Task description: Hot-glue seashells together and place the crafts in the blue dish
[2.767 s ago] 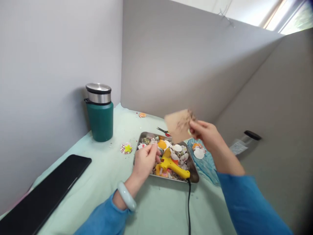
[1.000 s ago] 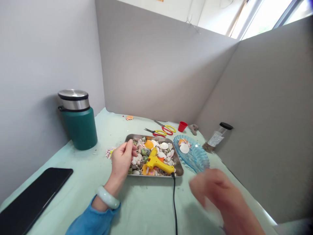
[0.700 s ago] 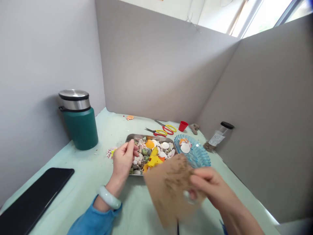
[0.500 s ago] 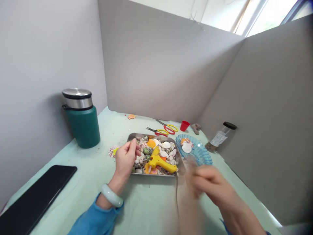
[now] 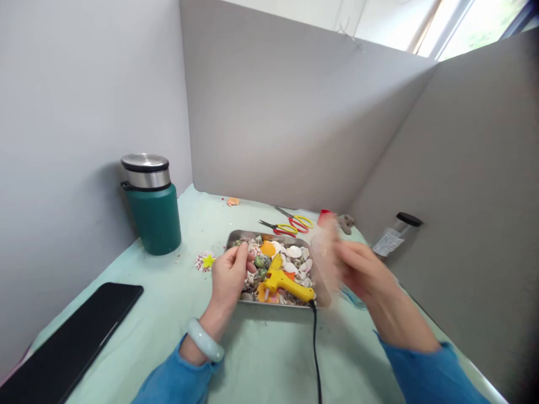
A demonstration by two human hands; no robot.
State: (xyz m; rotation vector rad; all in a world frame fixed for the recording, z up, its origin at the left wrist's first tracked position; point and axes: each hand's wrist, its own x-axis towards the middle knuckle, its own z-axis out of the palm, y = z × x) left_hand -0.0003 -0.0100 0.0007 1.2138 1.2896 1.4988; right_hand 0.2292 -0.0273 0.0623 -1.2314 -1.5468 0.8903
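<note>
My left hand (image 5: 229,275) hovers over the left side of a metal tray (image 5: 322,289), its fingers closed in a pinch. Whatever they hold, if anything, is hidden. My right hand (image 5: 357,264) is smeared by motion at the tray's right, so its fingers are unclear. Many seashells (image 5: 293,252) fill the tray, white, orange and green among them. On top of them lies a yellow hot glue gun (image 5: 290,285), its black cord (image 5: 315,348) running toward me. Left of the tray is a speckled round piece with a yellow star (image 5: 208,261).
A green flask (image 5: 154,216) and a black phone (image 5: 80,336) occupy the left. Behind the tray lie two pairs of scissors (image 5: 290,229). My right hand mostly covers a blue plate (image 5: 355,300) and a red cup (image 5: 325,213). A capped jar (image 5: 396,233) stands at right.
My right hand has swung up and away from me, from in front of the blue plate to over it. My left hand keeps its pinch by the tray. The view has shifted slightly.
</note>
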